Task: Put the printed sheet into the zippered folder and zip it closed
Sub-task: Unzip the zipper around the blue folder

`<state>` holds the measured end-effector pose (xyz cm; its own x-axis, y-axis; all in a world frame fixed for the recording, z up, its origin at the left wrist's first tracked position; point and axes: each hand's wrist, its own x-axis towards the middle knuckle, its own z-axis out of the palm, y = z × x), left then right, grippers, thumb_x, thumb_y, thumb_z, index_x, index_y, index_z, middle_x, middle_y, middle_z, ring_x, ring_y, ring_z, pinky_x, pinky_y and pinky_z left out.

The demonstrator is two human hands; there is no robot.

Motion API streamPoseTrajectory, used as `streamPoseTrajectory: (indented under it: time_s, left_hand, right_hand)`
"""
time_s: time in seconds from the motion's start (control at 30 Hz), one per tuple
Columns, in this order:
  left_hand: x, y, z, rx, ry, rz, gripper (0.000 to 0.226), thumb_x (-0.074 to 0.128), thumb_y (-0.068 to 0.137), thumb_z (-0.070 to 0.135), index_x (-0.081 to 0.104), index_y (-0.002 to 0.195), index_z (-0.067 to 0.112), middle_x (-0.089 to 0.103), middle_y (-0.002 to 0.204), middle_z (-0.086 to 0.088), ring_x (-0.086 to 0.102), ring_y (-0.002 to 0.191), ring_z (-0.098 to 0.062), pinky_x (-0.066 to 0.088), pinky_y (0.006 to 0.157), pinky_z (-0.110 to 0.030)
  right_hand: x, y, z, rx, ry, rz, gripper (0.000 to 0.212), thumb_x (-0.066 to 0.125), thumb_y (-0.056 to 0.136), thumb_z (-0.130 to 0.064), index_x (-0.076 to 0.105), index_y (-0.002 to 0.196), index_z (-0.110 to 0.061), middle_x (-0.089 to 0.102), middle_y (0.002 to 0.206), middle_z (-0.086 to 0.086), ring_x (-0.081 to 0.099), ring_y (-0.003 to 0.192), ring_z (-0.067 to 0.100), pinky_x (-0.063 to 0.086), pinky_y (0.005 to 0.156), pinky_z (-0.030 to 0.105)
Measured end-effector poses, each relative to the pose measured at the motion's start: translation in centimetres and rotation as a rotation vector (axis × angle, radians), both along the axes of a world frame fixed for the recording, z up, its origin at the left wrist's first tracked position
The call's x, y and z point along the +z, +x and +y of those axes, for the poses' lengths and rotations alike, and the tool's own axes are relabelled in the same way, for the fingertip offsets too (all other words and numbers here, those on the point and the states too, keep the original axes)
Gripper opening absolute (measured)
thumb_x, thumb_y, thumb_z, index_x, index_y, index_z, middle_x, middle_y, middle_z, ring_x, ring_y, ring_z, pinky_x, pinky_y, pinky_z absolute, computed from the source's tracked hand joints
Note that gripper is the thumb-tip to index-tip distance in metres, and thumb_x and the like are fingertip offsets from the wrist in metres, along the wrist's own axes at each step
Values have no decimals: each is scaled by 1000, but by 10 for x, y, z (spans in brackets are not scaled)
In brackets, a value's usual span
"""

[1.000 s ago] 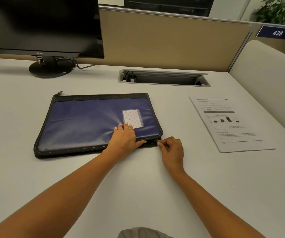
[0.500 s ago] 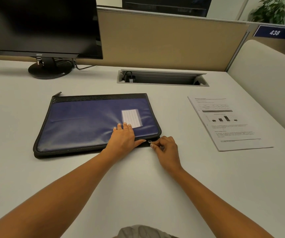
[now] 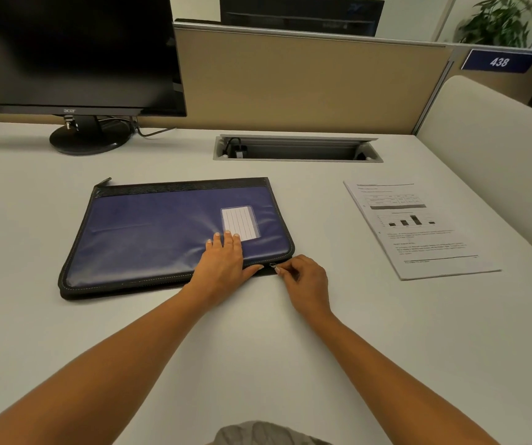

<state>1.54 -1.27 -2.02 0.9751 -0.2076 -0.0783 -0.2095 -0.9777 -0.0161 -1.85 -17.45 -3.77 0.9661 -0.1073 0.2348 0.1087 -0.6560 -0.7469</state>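
A dark blue zippered folder with black edging and a white label window lies flat on the white desk. My left hand presses flat on its near right part, fingers together. My right hand pinches the zipper pull on the folder's near edge, close to the right corner. The printed sheet, with a table, a bar chart and text, lies on the desk to the right, apart from the folder.
A black monitor on a round stand sits at the back left. A cable tray slot is recessed in the desk behind the folder. A beige partition closes the back, a padded panel the right.
My right hand has slid a little leftward along the folder's near edge with the zipper pull pinched. The left hand stays pressed on the folder.
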Motion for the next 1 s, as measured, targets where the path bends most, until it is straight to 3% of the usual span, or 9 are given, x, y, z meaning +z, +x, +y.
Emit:
streamPoseTrajectory:
  time_s: [0.17, 0.33, 0.53, 0.77, 1.0]
  left_hand:
    - [4, 0, 14, -87, 3, 40, 76, 27, 92, 57, 14, 144, 3, 21, 152, -18, 19, 140, -35, 23, 113, -41]
    - [7, 0, 12, -96, 29, 53, 75, 25, 92, 56, 15, 144, 2, 23, 151, -19, 21, 139, -36, 24, 112, -42]
    - [12, 4, 12, -124, 84, 49, 74, 23, 93, 56, 22, 142, 1, 32, 147, -20, 33, 133, -36, 33, 107, -43]
    - [10, 5, 14, -129, 80, 68, 74, 21, 93, 55, 19, 142, 0, 29, 148, -21, 29, 136, -37, 31, 109, -43]
    - [6, 1, 18, -102, -41, -4, 77, 29, 89, 60, 22, 143, 6, 31, 149, -15, 29, 137, -31, 33, 108, -41]
  right_hand:
    - [3, -1, 0, -96, 51, 12, 13, 70, 78, -22, 71, 79, -9, 72, 75, 9, 56, 62, 10, 47, 68, 23]
    - [5, -1, 1, -127, 55, 30, 13, 70, 78, -18, 71, 82, -5, 72, 77, 12, 59, 66, 15, 53, 78, 33]
    - [4, -3, 9, 13, -25, -5, 11, 67, 80, -14, 69, 79, -4, 70, 75, 13, 54, 60, 12, 37, 61, 8]
    - [3, -1, 18, 201, -60, -36, 13, 66, 81, -14, 69, 85, -1, 70, 83, 16, 61, 71, 21, 44, 72, 17]
    - [5, 1, 17, 189, -3, -31, 11, 68, 79, -13, 70, 82, -3, 71, 81, 14, 59, 67, 17, 49, 70, 21]
